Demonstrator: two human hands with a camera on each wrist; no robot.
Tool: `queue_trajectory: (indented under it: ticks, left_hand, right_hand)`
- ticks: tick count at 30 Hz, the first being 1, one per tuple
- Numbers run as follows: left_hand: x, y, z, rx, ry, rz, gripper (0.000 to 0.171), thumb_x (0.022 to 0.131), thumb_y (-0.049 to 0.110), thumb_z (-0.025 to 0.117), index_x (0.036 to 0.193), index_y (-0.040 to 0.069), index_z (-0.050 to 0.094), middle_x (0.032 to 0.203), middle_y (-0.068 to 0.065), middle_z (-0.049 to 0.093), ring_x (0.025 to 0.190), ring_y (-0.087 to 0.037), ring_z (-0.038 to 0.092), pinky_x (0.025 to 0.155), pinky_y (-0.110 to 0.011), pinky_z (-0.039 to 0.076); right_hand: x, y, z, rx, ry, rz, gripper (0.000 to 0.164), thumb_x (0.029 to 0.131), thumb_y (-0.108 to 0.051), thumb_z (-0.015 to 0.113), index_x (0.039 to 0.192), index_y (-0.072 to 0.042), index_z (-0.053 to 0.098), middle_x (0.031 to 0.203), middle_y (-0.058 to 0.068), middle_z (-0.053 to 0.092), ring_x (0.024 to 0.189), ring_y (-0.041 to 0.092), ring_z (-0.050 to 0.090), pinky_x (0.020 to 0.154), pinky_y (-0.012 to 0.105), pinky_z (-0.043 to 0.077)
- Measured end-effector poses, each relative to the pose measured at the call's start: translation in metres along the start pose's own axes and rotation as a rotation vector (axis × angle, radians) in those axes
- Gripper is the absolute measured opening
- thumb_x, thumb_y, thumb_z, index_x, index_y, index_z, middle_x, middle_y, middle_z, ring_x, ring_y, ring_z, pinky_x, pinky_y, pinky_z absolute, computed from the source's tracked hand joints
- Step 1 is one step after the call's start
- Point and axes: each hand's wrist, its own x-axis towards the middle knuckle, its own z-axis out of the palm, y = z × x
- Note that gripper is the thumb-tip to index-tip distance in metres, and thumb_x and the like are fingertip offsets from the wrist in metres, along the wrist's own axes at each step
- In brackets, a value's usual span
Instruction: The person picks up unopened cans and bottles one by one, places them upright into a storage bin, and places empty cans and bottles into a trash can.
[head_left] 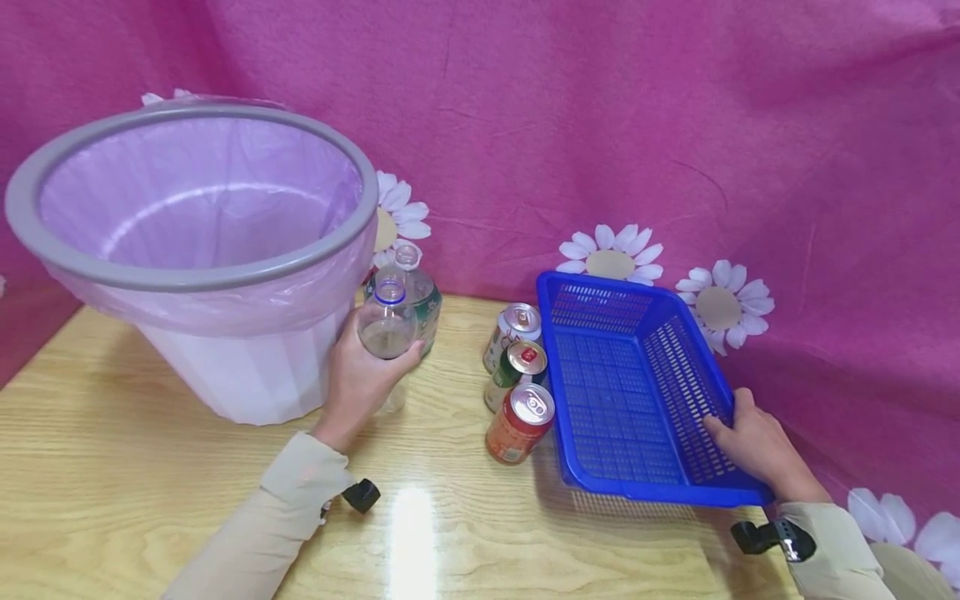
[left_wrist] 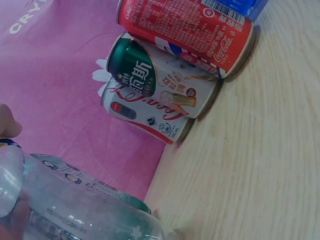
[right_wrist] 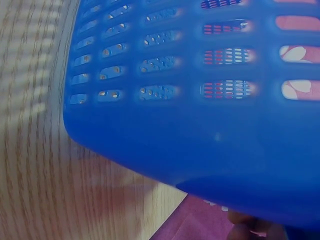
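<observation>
My left hand grips a clear plastic bottle, uncapped with a blue ring at its neck, standing upright by the bin. Just behind it is a second clear bottle with a green label. On the right, my right hand holds the right rim of a blue plastic basket, thumb inside; in the right wrist view the slotted basket wall hides most of that hand. Between bottles and basket stand a red Coca-Cola can, a green-and-white can and a white can in a row.
A large white bin with a grey rim and a pinkish liner stands on the left of the wooden table. Behind everything hangs a magenta cloth with white flowers. The cans stand close against the basket's left side.
</observation>
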Motion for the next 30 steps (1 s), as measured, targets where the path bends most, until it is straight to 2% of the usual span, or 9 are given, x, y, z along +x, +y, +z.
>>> queue_trajectory:
  ticks: [11,30]
  left_hand:
    - [-0.0028,-0.0045,0.0021,-0.033,-0.003,0.02,0.061,0.068,0.024,0.085,0.12,0.012,0.055,0.117,-0.009,0.066,0.11,-0.026,0.062,0.101,-0.042,0.048]
    - [-0.0028,-0.0095,0.0047,-0.02,0.001,0.047,0.061,0.071,0.025,0.083,0.122,0.011,0.054,0.12,-0.011,0.066,0.112,-0.026,0.062,0.102,-0.042,0.048]
  right_hand:
    - [-0.0002,0.0002,0.0003,-0.005,0.01,-0.008,0.051,0.098,-0.037,0.049,0.115,0.009,0.033,0.088,0.031,0.059,0.075,0.038,0.063,0.062,0.048,0.052]
    - [0.0028,0.0023,0.0025,-0.012,0.018,-0.021,0.054,0.097,-0.035,0.05,0.117,0.012,0.032,0.09,0.033,0.058,0.075,0.039,0.062,0.063,0.05,0.052]
